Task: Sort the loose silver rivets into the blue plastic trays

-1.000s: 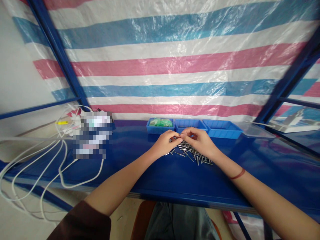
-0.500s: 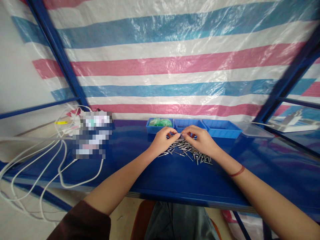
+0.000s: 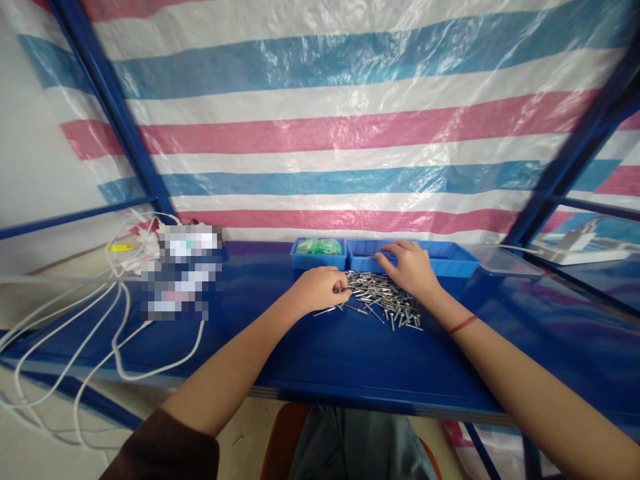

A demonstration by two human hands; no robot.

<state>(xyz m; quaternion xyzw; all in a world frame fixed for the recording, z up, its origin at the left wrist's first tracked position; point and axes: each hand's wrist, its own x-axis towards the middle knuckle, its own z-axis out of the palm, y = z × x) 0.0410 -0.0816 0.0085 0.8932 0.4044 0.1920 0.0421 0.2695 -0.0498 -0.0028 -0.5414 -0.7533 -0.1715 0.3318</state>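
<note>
A pile of thin silver rivets lies on the blue table. At the pile's left edge is my left hand, its fingers curled in a pinch; what lies between the fingertips is too small to make out. My right hand is over the front of the middle blue bin, thumb and forefinger apart, near a thin dark piece that seems to be in the bin. Whether the hand touches that piece is unclear.
Green packets fill the left blue bin. A right blue bin stands beside a clear plastic lid. White cables and blurred-out items lie at the left. Behind hangs a striped plastic sheet.
My hands were together over the pile, holding a thin piece; they have parted. The left moved down and left, and the right moved to the middle bin with its fingers opened.
</note>
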